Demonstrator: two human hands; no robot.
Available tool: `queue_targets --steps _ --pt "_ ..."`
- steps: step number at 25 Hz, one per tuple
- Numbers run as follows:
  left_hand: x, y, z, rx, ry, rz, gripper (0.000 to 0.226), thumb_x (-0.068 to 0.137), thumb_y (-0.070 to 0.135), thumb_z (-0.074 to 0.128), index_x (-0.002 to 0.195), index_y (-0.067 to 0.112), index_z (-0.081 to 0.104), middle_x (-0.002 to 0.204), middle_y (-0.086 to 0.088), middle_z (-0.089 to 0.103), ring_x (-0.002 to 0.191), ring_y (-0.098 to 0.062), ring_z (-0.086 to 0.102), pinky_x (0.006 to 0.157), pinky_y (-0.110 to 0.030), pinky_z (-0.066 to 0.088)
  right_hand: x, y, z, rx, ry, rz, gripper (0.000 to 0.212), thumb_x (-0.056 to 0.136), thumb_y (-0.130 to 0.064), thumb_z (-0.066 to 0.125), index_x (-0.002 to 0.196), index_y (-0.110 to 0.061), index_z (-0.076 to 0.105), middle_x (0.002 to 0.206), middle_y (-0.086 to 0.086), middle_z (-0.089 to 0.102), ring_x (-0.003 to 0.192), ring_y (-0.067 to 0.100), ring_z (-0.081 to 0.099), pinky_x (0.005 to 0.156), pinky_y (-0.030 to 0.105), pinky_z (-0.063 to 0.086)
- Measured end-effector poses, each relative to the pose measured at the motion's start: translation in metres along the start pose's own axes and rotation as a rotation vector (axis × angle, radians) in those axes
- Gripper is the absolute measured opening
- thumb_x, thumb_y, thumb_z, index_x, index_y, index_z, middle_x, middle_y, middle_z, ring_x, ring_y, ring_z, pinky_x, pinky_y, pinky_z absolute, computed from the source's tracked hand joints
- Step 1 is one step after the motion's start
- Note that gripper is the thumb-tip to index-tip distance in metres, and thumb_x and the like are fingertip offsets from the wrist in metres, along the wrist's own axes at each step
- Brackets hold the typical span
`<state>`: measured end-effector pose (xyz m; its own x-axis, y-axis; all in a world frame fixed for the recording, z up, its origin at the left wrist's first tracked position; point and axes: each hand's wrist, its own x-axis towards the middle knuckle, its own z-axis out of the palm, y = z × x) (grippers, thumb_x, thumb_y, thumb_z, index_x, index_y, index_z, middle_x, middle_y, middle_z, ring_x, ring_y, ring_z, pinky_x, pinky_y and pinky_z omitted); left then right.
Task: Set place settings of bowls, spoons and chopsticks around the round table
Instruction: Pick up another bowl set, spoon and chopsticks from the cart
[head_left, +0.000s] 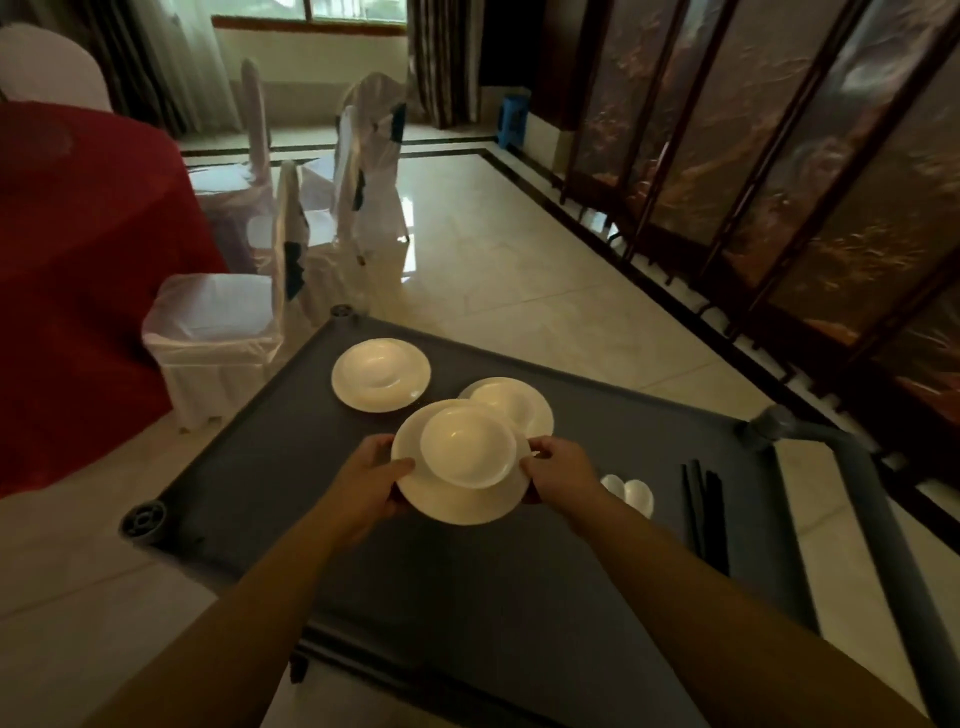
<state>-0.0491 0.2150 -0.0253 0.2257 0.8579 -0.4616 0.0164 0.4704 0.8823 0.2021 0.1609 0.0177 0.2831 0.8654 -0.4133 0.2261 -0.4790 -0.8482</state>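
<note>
While both hands gripped one plate-and-bowl set, the layout ran left to right like this. Round table under a dark red cloth filled the far left, its edge cut by the frame. White fabric-covered chairs stood just beside it, the nearest one close to the far-left corner of the flat grey cart top. Cart had grey round corner posts; near-left post sat at the edge over bare pale tile floor.

On the cart, far left: a white round plate with a white bowl on it, clear of the others and near the far edge. Left hand held the left rim of the white round plate carrying a white bowl, thumb on top, fingers under. Right hand clamped the opposite rim the same way. This set overlapped a third white plate-and-bowl set behind it; could not tell if they touched. Could not tell if the held plate was lifted off the cart top.

Right of the right wrist: white ceramic spoons, partly hidden. Further right, black chopsticks lay in a bundle near the cart's right edge, beside the grey tubular handle. Open floor ran ahead between the chairs and the dark wooden folding screen on the right.
</note>
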Motion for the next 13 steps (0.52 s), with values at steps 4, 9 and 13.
queue_targets --steps 4,9,13 --pt "0.001 -0.005 0.042 -0.101 -0.165 -0.034 0.036 0.093 0.012 0.064 0.121 0.035 0.061 0.129 -0.008 0.063 0.113 -0.034 0.065 0.077 -0.049 0.062 -0.01 0.015 -0.045 0.024 0.052 -0.041 0.028 0.097 -0.008 0.058 0.123 -0.015 0.063 0.095 -0.003 0.064 0.085 0.018 0.066 0.053 0.022 0.057" --pt "-0.004 -0.012 0.086 -0.132 -0.213 -0.064 0.046 0.094 0.011 0.062 0.136 0.028 0.053 0.132 -0.01 0.061 0.115 -0.034 0.064 0.076 -0.048 0.062 -0.018 0.038 -0.088 0.096 0.154 -0.019 0.014 0.101 -0.019 0.056 0.093 -0.023 0.067 0.09 0.003 0.071 0.076 0.021 0.072 0.053 0.024 0.058" --pt "-0.009 -0.015 0.103 -0.148 -0.209 -0.083 0.051 0.094 0.01 0.062 0.14 0.028 0.05 0.132 -0.01 0.061 0.116 -0.035 0.064 0.074 -0.048 0.063 -0.014 0.073 -0.109 0.038 0.261 0.099 0.016 0.102 -0.024 0.053 0.095 -0.017 0.065 0.093 0.01 0.069 0.072 0.021 0.069 0.053 0.026 0.058"
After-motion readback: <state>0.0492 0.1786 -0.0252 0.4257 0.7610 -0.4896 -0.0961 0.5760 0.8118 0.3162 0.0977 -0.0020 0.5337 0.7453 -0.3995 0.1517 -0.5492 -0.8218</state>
